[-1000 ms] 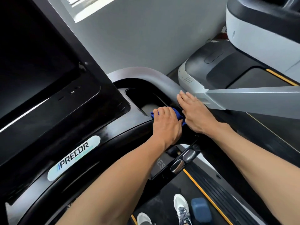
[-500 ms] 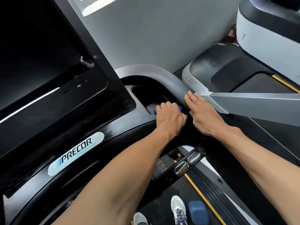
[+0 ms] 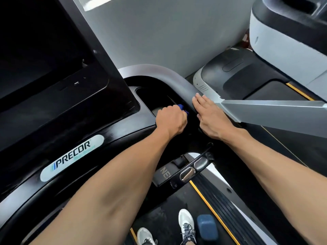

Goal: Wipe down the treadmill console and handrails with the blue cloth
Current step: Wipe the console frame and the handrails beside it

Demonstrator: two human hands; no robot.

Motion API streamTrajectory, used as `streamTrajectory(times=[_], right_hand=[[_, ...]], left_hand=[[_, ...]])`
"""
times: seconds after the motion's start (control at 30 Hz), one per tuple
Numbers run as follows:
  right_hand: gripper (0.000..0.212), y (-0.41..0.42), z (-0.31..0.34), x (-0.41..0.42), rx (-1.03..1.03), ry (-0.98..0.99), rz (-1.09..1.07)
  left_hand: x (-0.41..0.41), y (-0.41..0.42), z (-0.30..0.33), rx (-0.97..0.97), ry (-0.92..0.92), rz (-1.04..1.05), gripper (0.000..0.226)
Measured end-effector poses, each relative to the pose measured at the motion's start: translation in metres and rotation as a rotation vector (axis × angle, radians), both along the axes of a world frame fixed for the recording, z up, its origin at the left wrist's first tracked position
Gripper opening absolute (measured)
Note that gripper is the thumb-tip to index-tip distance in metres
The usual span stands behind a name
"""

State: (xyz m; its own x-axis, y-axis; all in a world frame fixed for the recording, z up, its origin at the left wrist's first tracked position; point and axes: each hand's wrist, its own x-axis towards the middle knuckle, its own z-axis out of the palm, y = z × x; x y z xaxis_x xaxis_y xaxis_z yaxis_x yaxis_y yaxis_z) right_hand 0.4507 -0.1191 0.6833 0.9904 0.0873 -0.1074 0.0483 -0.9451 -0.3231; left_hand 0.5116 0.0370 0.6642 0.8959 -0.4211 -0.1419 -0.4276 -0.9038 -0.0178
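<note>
My left hand point(image 3: 170, 120) is curled over the blue cloth point(image 3: 182, 108) at the right end of the black treadmill console point(image 3: 106, 124), beside the recessed cup holder point(image 3: 152, 99). Only a small blue edge of the cloth shows past my knuckles. My right hand point(image 3: 212, 117) lies flat with straight fingers on the black surface where the grey curved handrail point(image 3: 169, 76) meets the silver side rail point(image 3: 274, 110). The two hands are a little apart.
The dark screen point(image 3: 35, 50) fills the upper left, with a Precor badge point(image 3: 72, 156) below it. Metal grip sensors point(image 3: 193, 167) sit under my arms. A neighbouring treadmill point(image 3: 247, 76) is at the right. My shoes point(image 3: 185, 225) and a blue dumbbell point(image 3: 207, 227) are on the belt.
My left hand has curled tighter over the cloth and shifted toward the cup holder, so less blue shows. My right hand stays flat on the rail junction. The view has tilted slightly.
</note>
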Motion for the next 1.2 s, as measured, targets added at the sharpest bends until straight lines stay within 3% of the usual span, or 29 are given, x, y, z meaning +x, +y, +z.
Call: streamTrajectory(times=[0.1,0.2,0.37,0.57,0.77,0.93,1.2], right_hand=[[0.064,0.001,0.001,0.0,-0.012,-0.003,-0.006],[0.064,0.003,0.002,-0.001,-0.018,-0.018,-0.016],[0.068,0.002,0.003,-0.004,-0.012,-0.039,-0.003],[0.063,0.0,0.001,-0.004,-0.006,-0.045,0.01],[0.063,0.0,0.0,-0.003,-0.013,-0.054,-0.01],[0.065,0.002,-0.003,-0.003,-0.049,-0.055,-0.001],[0.061,0.018,-0.013,0.002,-0.138,-0.161,-0.064]], left_hand=[[-0.031,-0.012,0.002,0.048,-0.078,0.013,0.042],[-0.061,-0.018,-0.006,0.106,-0.159,-0.009,0.064],[-0.091,-0.013,-0.018,0.095,-0.15,-0.162,0.067],[-0.086,-0.013,-0.016,0.079,-0.119,-0.17,0.076],[-0.066,0.022,0.003,0.131,-0.16,-0.356,0.068],[-0.066,0.053,0.024,0.116,-0.121,-0.336,0.075],[-0.048,0.087,0.051,0.265,-0.148,-0.34,0.065]])
